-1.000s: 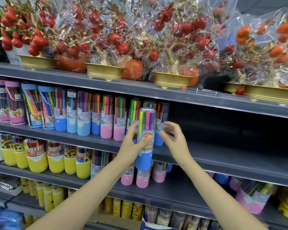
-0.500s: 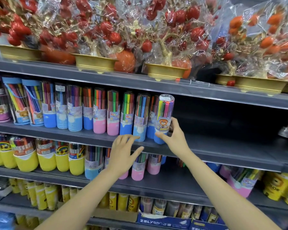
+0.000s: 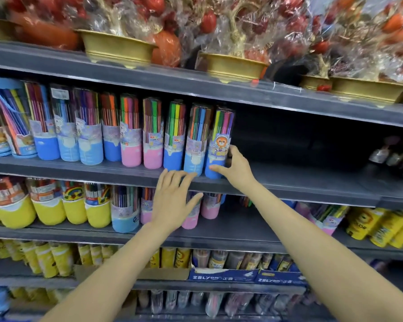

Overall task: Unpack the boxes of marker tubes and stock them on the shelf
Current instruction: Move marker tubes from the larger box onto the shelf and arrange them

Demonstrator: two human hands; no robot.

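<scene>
A marker tube with a blue base and an orange bear label [image 3: 220,140] stands upright at the right end of a row of marker tubes [image 3: 130,135] on the grey shelf [image 3: 300,184]. My right hand [image 3: 234,167] grips its lower part, thumb in front and fingers round the right side. My left hand [image 3: 175,201] hovers with straight, spread fingers at the shelf's front edge, just below the neighbouring blue-based tubes; I cannot tell whether it touches the edge.
To the right of the held tube the same shelf is bare up to small items [image 3: 391,156] at the far right. Wrapped fruit ornaments in gold bowls [image 3: 233,66] fill the shelf above. Yellow tubes [image 3: 49,210] and blue cartons [image 3: 221,274] sit lower down.
One second ago both hands held the tube in front of the shelf. The left hand has let go and dropped to the shelf edge; the right hand has set the tube at the row's end.
</scene>
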